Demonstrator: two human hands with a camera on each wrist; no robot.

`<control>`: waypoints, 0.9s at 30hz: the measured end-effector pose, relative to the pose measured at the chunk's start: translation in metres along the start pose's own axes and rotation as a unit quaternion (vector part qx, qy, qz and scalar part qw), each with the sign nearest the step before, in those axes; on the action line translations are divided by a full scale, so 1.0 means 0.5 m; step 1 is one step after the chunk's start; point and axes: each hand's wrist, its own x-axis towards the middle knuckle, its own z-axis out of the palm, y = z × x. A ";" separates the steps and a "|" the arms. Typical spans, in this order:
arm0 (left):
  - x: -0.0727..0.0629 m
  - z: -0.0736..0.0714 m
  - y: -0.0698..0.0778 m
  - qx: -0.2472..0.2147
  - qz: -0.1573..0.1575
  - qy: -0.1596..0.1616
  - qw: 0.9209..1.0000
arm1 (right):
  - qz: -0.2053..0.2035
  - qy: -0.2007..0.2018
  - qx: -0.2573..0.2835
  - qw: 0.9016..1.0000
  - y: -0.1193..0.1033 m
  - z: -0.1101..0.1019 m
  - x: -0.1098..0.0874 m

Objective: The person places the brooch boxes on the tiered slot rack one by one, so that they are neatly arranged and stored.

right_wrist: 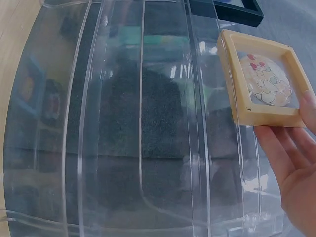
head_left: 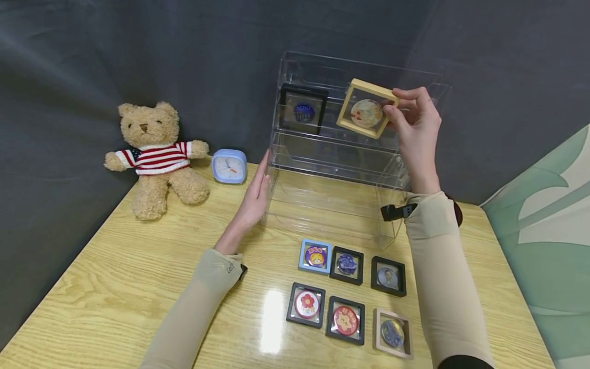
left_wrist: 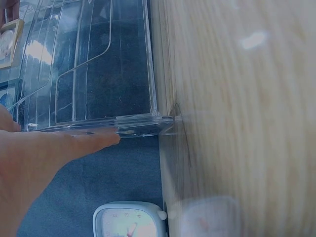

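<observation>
Yellow frame (head_left: 367, 113) pinched at one edge by right hand (head_left: 418, 130), tilted before upper tier of clear rack (head_left: 336, 154); rack's left side touched by straight-fingered left hand (head_left: 252, 202). Frame could be dropped if pinch slackens; black frame (head_left: 303, 109) on rack could be knocked by leftward swing

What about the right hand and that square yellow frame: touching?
Touching. The right wrist view shows the right hand gripping the square yellow frame with thumb and fingers.
</observation>
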 end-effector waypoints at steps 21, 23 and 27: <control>0.000 0.000 0.000 -0.002 -0.001 0.002 1.000 | 0.001 -0.034 -0.034 0.999 0.015 0.032 0.004; 0.000 0.000 0.000 -0.002 -0.001 0.001 1.000 | 0.003 -0.033 -0.034 0.999 0.019 0.035 0.000; 0.001 -0.001 0.000 -0.001 0.001 0.001 1.000 | 0.008 -0.029 -0.023 0.999 0.021 0.039 -0.003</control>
